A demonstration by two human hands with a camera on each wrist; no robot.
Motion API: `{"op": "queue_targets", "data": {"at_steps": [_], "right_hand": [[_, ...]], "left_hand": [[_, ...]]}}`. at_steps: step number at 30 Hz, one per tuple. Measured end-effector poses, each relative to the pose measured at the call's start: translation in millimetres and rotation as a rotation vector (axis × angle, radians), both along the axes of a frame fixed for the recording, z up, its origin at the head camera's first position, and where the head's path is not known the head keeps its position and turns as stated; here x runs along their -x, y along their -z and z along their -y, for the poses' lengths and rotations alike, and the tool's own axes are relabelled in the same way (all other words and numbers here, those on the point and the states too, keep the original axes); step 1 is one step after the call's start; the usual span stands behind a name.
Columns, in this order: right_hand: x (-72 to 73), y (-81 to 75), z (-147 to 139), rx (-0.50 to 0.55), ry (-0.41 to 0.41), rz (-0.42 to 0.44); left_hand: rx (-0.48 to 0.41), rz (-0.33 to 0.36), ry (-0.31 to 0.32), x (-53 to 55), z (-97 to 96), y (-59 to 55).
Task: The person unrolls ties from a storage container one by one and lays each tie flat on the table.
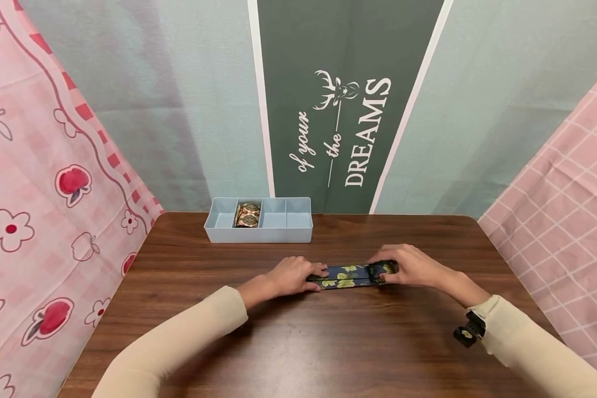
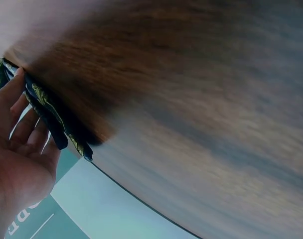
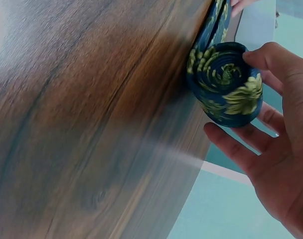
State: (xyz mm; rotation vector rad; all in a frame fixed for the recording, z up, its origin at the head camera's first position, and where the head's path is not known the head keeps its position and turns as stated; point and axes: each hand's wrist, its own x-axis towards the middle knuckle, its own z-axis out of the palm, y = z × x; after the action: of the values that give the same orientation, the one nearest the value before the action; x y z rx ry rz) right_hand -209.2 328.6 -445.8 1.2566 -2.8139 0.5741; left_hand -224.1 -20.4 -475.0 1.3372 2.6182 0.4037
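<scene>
One long navy-blue fabric strip with yellow-green flowers (image 1: 347,277) lies across the brown wood-grain table (image 1: 298,342), its right end coiled into a roll (image 3: 226,79). My right hand (image 1: 414,266) grips that roll between thumb and fingers; my left hand (image 1: 294,276) holds the flat end. Beyond, a pale-blue four-compartment tray (image 1: 258,236) holds a brown-and-cream patterned bundle (image 1: 249,215), second compartment from left.

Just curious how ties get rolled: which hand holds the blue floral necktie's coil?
The right hand, gripping the coil; the left hand instead touches the necktie at its flat, unrolled end.
</scene>
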Motion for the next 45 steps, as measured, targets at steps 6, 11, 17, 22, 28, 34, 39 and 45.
{"op": "queue_targets", "data": {"at_steps": [6, 11, 17, 22, 28, 34, 39, 45], "right_hand": [[-1.4, -0.1, -10, 0.032, -0.016, 0.023], [-2.2, 1.7, -18, 0.071, 0.005, 0.069], [-1.0, 4.9, -24, 0.090, 0.025, 0.092], [-0.6, 3.2, -25, 0.068, 0.031, 0.112], [-1.5, -0.8, -19, 0.061, 0.063, 0.135], [1.0, 0.1, -10, 0.012, 0.096, 0.071], [1.1, -3.8, -6, -0.008, 0.092, 0.047], [4.0, -5.2, -3, -0.034, 0.085, 0.031]], "left_hand": [[-0.013, 0.005, -0.002, 0.7, 6.0, -0.8], [-0.016, 0.007, 0.003, 1.1, 8.2, -0.6], [0.000, -0.016, 0.008, 1.8, 7.9, -1.3], [0.015, -0.069, 0.018, 2.7, 3.6, -3.4], [0.000, -0.065, 0.015, 1.8, -9.5, -8.2], [-0.003, -0.081, 0.026, 0.9, -29.0, -13.0], [0.006, -0.087, 0.042, 1.5, -47.9, -14.5], [0.024, -0.081, 0.052, 2.1, -68.3, -16.0]]}}
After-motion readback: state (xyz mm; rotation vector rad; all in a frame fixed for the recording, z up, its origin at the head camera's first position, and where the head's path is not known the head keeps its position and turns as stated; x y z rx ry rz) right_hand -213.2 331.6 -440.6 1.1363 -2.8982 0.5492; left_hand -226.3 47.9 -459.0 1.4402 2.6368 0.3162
